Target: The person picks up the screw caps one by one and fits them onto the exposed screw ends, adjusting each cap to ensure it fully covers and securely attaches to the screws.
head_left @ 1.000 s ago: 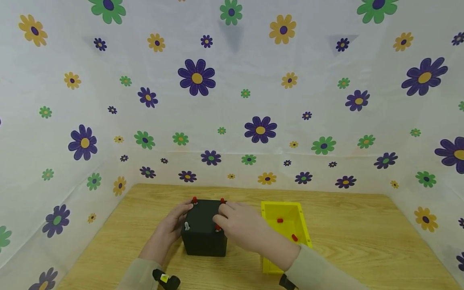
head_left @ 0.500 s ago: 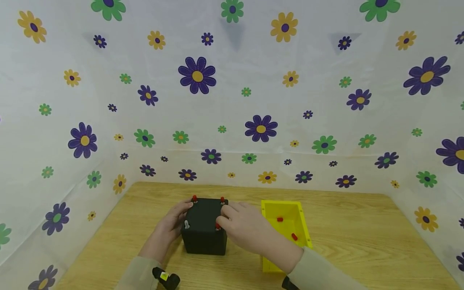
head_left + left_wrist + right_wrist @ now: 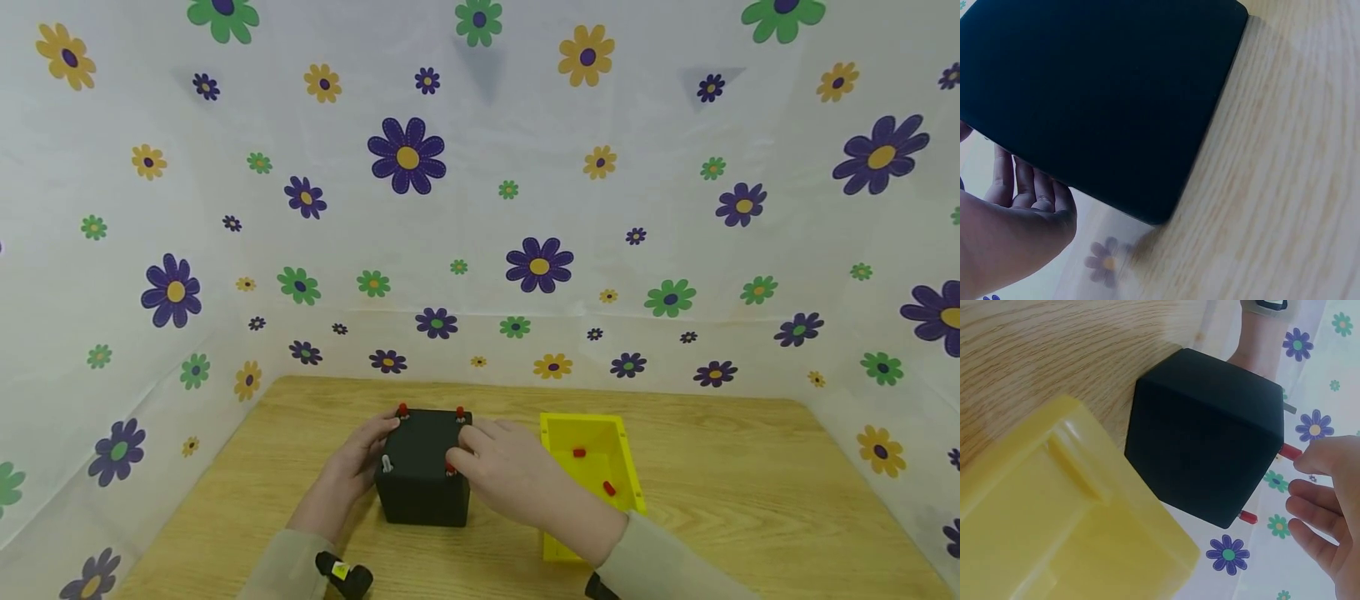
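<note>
A black box (image 3: 422, 496) with metal terminals at its top corners stands upright on the table. My left hand (image 3: 358, 458) holds its left side, one fingertip over the top edge and the other fingers along the back in the left wrist view. Red caps cover the back-left terminal (image 3: 402, 410) and the back-right terminal (image 3: 461, 412). At the front-right corner, my right hand (image 3: 504, 467) pinches a red cap (image 3: 1290, 452) seated on its terminal; the thumb meets its end in the right wrist view. The front-left terminal (image 3: 387, 463) is bare grey metal.
Right of the box is a yellow bin (image 3: 632, 467), partly covered by my right forearm. Two loose red caps lie in it, one toward the back (image 3: 579, 453) and one nearer the right wall (image 3: 609, 488). A flowered white sheet (image 3: 480, 217) surrounds the wooden table (image 3: 750, 500).
My right hand has shifted slightly to the right along the box's front-right corner, staying at the red cap. The left hand and the box keep their places.
</note>
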Tool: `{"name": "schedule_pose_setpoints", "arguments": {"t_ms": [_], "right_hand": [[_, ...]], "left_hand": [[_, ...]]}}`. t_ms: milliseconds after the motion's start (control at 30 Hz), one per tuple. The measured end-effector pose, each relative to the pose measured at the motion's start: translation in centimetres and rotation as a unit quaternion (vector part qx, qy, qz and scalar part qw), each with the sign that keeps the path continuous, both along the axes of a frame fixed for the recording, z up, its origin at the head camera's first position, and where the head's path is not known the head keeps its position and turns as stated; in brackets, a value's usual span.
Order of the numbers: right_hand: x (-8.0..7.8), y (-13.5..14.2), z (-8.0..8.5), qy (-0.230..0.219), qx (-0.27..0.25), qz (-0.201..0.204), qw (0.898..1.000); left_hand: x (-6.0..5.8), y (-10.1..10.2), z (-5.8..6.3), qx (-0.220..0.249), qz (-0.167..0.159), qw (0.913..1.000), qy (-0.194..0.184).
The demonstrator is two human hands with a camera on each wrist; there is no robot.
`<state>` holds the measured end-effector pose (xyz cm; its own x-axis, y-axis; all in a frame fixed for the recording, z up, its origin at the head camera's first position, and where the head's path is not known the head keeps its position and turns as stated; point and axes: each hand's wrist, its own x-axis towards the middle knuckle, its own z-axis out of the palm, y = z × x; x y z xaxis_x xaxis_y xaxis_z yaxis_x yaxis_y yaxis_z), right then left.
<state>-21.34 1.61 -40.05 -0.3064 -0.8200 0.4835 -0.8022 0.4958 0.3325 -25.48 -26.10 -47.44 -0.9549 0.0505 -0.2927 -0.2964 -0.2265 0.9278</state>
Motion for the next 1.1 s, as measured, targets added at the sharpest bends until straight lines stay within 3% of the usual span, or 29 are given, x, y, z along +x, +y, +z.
{"name": "schedule_pose_setpoints", "arguments": {"t_ms": [133, 767, 1100], "right_hand": [[0.0, 0.1, -0.1, -0.02, 0.014, -0.01, 1.0], [0.0, 0.9, -0.2, -0.091, 0.033, -0.035, 0.995], [-0.1, 1.9, -0.3, -0.085, 0.023, -0.041, 0.995]], "left_hand": [[0.1, 0.0, 0.0, 0.007, 0.008, 0.9999, -0.005], [-0.3, -0.1, -0.2, -0.004, -0.011, 0.9999, -0.001], [-0.2, -0.1, 0.0, 0.002, 0.002, 0.9999, -0.011]]}}
